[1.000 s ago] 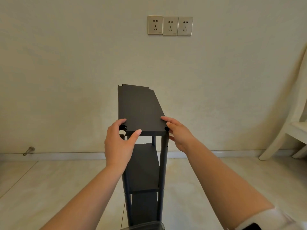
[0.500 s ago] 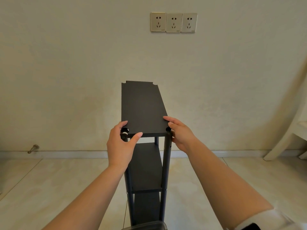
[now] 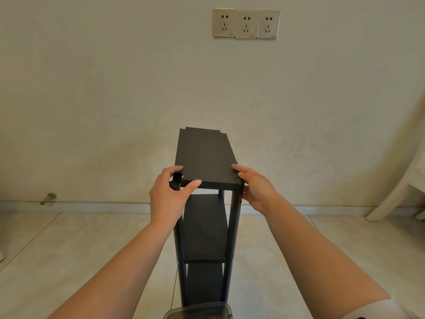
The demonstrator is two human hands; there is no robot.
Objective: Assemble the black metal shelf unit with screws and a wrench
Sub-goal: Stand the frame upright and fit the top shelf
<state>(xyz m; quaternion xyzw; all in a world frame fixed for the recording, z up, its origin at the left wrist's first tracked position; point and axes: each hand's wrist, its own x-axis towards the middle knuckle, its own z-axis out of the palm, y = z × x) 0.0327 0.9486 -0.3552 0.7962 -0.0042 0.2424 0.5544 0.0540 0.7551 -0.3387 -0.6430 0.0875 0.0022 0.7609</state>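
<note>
Seating is the step in hand, I judge: my left hand [image 3: 169,194] and right hand [image 3: 256,187] each grasp a near corner of the top shelf panel [image 3: 204,155], which lies on the black shelf unit's posts [image 3: 233,226] before the wall. The near-left post top [image 3: 177,177] stands outside its notch, so next I should nudge the panel left. Far posts are hidden; screws and wrench are out of view.
</note>
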